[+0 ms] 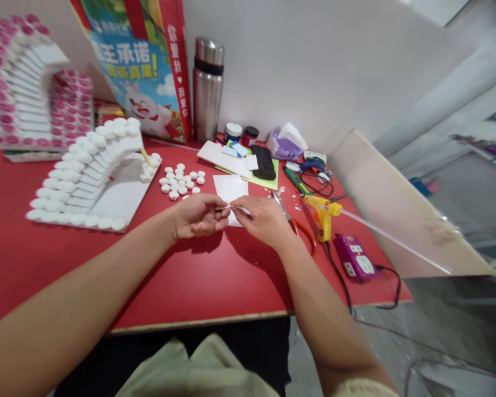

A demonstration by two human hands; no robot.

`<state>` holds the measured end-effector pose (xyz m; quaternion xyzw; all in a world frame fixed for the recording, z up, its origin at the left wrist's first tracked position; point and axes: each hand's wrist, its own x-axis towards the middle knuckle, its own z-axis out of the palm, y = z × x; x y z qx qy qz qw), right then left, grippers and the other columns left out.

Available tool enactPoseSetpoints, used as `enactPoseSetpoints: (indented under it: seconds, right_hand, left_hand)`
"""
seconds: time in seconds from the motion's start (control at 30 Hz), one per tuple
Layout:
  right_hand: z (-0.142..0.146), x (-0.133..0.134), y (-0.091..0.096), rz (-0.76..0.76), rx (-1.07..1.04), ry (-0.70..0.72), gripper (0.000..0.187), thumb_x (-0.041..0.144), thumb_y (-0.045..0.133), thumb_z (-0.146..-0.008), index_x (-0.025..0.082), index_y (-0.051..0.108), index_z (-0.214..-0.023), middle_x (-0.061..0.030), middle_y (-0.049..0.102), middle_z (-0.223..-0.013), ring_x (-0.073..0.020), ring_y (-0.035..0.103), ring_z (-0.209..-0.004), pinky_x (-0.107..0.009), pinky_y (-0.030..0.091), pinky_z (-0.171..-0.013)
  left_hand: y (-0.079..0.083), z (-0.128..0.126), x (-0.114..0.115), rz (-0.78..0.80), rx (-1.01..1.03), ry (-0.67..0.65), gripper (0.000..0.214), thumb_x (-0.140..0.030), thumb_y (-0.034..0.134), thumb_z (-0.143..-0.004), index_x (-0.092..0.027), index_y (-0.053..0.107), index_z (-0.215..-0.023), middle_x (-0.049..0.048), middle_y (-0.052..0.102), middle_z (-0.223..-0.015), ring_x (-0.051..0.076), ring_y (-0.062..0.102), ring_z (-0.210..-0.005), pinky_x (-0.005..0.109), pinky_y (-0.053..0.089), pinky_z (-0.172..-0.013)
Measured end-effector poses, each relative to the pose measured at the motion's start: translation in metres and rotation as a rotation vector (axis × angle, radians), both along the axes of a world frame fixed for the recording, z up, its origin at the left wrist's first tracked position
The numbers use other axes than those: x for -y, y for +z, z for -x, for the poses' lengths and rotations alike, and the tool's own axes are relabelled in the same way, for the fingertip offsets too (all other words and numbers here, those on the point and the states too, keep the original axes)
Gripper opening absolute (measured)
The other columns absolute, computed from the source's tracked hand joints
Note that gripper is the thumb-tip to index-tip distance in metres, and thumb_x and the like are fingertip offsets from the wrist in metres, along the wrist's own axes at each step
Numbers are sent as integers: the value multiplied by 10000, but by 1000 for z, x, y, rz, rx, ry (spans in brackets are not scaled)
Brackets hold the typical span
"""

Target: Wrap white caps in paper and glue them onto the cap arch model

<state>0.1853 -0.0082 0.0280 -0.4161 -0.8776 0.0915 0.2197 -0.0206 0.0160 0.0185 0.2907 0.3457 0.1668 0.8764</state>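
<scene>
While fingers [209,226] pinch something white [243,210] — scissors [288,215] and glue gun [323,213] lie near.

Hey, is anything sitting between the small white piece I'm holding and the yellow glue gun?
Yes. Going right from the small white piece, your right hand comes first, then the orange-handled scissors, lying on the red table just left of the yellow glue gun.
</scene>
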Motion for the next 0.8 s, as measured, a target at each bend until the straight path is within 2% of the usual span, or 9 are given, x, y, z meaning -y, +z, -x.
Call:
enactPoseSetpoints:
  seconds: [0.1, 0.2, 0.37, 0.53, 0.67, 0.8]
  right_hand:
    - [0, 0, -1, -57, -7, 32, 237, 258, 529, -1040, 187, 754, -1052, -99, 812, -1054, -230, 739, -937, -314, 463, -789]
    - [0, 0, -1, -117, -5, 41, 264, 281, 516, -1059, 197, 765, -1078, -93, 812, -1043, -217, 734, -906, -312, 474, -788]
    - [1, 0, -2, -185, -6, 55, 256, 278, 519, -1066, 209, 764, -1096, -71, 809, -987, -194, 726, -855, -296, 475, -760]
    - [0, -2, -4, -210, -41, 67, 209, 253, 550, -1048, 192, 749, -1041, -70, 815, -991, -198, 738, -860, -298, 481, -758]
    - [1, -3, -4, -112, -99, 45, 184, 245, 559, -1030, 189, 734, -1023, -75, 813, -987, -191, 736, -870, -284, 477, -768]
    - [2, -2, -3, -21, -175, -12, 177, 274, 585, -997, 178, 723, -941, -50, 772, -830, -153, 653, -691, -264, 427, -674]
  left_hand:
    - [0, 0, -1, 46, 24, 10, 274, -297, 544, -846, -156, 580, -614, 69, 568, -507, 62, 284, -259, 146, 170, -224]
    - [-4, 3, -3, 79, 72, -24, 292, -311, 548, -874, -158, 586, -628, 65, 573, -505, 60, 272, -266, 137, 192, -219]
    - [-10, 7, -7, 92, 190, -77, 207, -227, 550, -865, -141, 589, -680, 50, 579, -532, 50, 290, -272, 127, 262, -229]
    - [-8, 6, -7, 61, 177, -31, 219, -208, 491, -891, -127, 573, -704, 57, 588, -565, 56, 333, -283, 135, 279, -233]
    - [-4, 3, -4, -38, 84, 56, 225, -195, 477, -907, -132, 549, -704, 50, 587, -567, 56, 355, -283, 136, 249, -242]
    - [-1, -1, 4, -302, -17, 100, 194, -215, 502, -932, -157, 517, -748, 54, 623, -595, 82, 464, -325, 140, 223, -282]
